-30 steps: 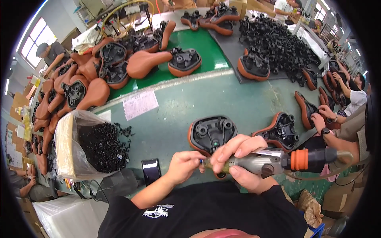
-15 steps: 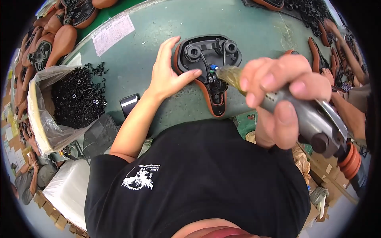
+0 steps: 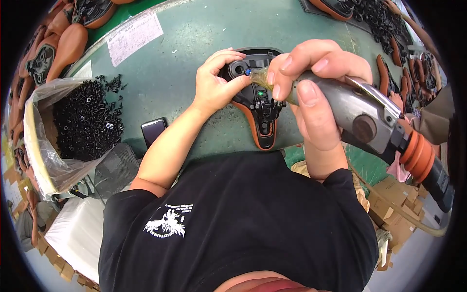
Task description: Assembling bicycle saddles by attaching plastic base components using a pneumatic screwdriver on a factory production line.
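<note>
A bicycle saddle (image 3: 265, 117) lies underside up on the green table, its narrow nose toward me, black inside with a brown rim. My left hand (image 3: 212, 82) grips its left edge near the wide end. The left thumb reaches over the underside, close to a small blue tip (image 3: 247, 72). In my right hand (image 3: 323, 73) is a grey power screwdriver (image 3: 357, 109), fingers wrapped round its body. Its yellowish, translucent front end meets the blue tip beside the saddle's left round socket (image 3: 237, 68). The right hand and the tool cover the saddle's right part.
To the left, a plastic-lined box (image 3: 32, 134) holds many black screws (image 3: 87, 119), some spilled beside it. A black rectangular object (image 3: 153, 130) lies by my left forearm. More saddles (image 3: 68, 48) are piled at far left. A co-worker's hand (image 3: 397, 100) shows at right among saddles.
The screwdriver's tip has moved left and slightly up, from the saddle's middle to its left socket. My left hand has shifted right, its fingers now curled over the saddle's edge.
</note>
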`<act>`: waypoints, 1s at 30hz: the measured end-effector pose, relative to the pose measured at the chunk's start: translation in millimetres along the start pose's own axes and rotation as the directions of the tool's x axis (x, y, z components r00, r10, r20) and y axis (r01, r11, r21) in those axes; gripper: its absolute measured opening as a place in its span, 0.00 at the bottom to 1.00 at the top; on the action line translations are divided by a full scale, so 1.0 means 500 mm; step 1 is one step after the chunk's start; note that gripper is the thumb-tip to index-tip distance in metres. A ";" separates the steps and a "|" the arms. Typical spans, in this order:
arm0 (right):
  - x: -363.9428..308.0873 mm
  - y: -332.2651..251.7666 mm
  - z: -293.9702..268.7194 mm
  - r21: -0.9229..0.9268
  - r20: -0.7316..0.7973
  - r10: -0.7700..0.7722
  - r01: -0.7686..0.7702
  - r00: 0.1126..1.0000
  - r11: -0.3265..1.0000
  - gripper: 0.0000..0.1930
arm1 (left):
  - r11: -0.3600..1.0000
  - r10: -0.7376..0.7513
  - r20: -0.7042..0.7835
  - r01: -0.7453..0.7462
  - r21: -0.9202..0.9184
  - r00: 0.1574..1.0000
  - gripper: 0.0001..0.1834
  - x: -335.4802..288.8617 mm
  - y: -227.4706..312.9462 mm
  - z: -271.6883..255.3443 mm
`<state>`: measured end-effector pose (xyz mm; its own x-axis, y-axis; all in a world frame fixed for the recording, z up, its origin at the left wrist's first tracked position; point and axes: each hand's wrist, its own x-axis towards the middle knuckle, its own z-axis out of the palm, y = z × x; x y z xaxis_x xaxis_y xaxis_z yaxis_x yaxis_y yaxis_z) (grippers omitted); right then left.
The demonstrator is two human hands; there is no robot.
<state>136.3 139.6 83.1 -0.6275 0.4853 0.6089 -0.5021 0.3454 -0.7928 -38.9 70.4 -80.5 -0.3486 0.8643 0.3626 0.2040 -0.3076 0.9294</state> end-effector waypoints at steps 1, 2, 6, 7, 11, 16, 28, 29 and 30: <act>0.004 0.009 0.003 -0.013 0.002 -0.007 0.007 1.000 1.000 0.15 | 1.000 0.020 -0.020 -0.019 0.007 1.000 0.23 0.001 -0.002 0.003; 0.008 0.021 0.006 -0.025 0.005 -0.014 0.014 1.000 1.000 0.15 | 0.999 0.039 -0.040 -0.039 0.015 0.998 0.23 0.001 -0.004 0.005; 0.017 0.053 0.022 0.015 -0.007 -0.060 0.060 0.998 0.998 0.16 | 0.983 0.092 -0.051 -0.083 0.165 0.994 0.26 -0.003 0.004 0.003; 0.015 0.055 0.023 0.025 0.013 -0.053 0.053 0.998 0.998 0.16 | 0.979 0.057 -0.031 -0.050 0.200 0.998 0.29 -0.003 0.004 -0.001; 0.003 0.059 0.027 -0.164 0.145 0.027 -0.003 0.989 0.986 0.14 | 0.977 0.058 0.019 -0.061 0.206 0.998 0.30 -0.003 0.006 -0.017; -0.007 0.096 0.033 -0.082 0.104 -0.073 0.082 0.992 0.993 0.17 | 0.985 0.073 -0.010 -0.071 0.160 0.997 0.24 -0.010 0.012 -0.007; 0.012 0.127 0.031 -0.166 0.293 -0.027 0.079 0.956 0.983 0.16 | 0.977 0.151 -0.113 -0.132 0.165 0.982 0.22 -0.005 -0.005 0.002; 0.008 0.138 0.034 -0.128 0.262 0.015 0.020 0.965 0.992 0.15 | 0.980 0.126 -0.134 -0.103 0.168 0.983 0.21 -0.014 -0.001 0.003; 0.007 0.154 0.040 -0.070 0.236 -0.002 0.019 0.972 0.997 0.14 | 0.979 0.139 -0.133 -0.116 0.165 0.981 0.21 -0.014 0.000 0.005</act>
<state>83.7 151.8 24.7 -0.7495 0.2810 0.5995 -0.4710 0.4101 -0.7810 -34.0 65.5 -83.3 -0.4352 0.7526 0.4941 0.3915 -0.3360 0.8567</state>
